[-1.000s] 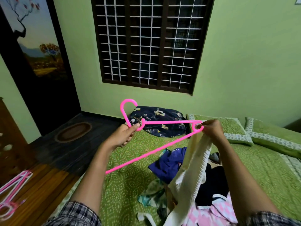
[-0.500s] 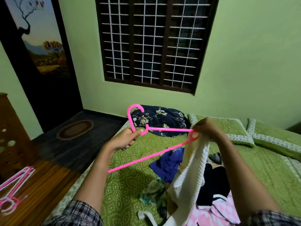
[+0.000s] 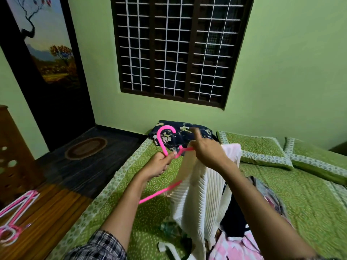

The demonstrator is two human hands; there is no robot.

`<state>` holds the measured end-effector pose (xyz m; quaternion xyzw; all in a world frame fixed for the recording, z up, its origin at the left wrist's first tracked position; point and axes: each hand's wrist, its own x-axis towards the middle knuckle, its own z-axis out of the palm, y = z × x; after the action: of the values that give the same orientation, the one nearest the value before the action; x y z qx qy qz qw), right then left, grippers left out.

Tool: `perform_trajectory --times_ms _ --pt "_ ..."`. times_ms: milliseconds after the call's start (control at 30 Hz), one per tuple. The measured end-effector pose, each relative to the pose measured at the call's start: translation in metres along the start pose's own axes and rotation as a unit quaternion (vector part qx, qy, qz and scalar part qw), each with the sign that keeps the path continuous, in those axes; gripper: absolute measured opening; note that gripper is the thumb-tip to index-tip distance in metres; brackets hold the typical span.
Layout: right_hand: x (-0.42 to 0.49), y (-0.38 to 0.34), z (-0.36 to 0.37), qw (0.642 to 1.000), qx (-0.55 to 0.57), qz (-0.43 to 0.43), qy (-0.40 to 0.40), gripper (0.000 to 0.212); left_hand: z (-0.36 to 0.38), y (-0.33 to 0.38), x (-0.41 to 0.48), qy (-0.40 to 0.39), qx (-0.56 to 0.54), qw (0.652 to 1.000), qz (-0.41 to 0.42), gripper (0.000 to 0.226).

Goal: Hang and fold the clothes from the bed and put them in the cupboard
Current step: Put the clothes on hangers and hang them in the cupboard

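Looking at this biggest-first: your bed (image 3: pixel 309 203) fills the view from about 3 round to 7 o'clock and is doing duty as the sorting table. That's why the clothes pile (image 3: pixel 232 216) sits loose on it down at 5 o'clock, right under your arms.

The white ribbed garment (image 3: pixel 197 203) is off the pile and hangs dead centre, top edge up at the pink hanger (image 3: pixel 161 143) and the rest dropping towards 6. Holding it up in the air lets its own weight pull it straight, which looks like the reason for working above the bed instead of flat on it.

The hanger's tilted, hook at 12 and its lower bar poking out towards 8, with the far half buried in the cloth. I'd say you're mid-threading.

Your left hand (image 3: pixel 159 166) pinches the neck just under the hook, thumb and fingers closed tight on it, so it can't twist. Your right hand (image 3: pixel 208 152) is at 1 o'clock of it, over the hanger's shoulder. It's blurry and back-on, so I can't tell what the fingers are gripping.

The spare hangers (image 3: pixel 22 201) lie on the floor at 8 o'clock. I can't make out the cupboard.
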<state>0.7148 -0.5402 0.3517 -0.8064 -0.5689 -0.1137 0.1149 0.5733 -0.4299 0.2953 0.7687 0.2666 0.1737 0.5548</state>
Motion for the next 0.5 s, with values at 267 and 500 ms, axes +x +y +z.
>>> perform_trajectory --times_ms 267,500 --pt "-0.005 0.013 -0.014 0.997 -0.061 -0.01 0.051 0.037 -0.008 -0.004 0.01 0.052 -0.053 0.996 0.049 0.041" --pt "-0.007 0.011 -0.013 0.996 -0.036 -0.049 0.063 0.051 -0.001 0.018 0.016 0.111 0.004 0.986 0.123 0.042"
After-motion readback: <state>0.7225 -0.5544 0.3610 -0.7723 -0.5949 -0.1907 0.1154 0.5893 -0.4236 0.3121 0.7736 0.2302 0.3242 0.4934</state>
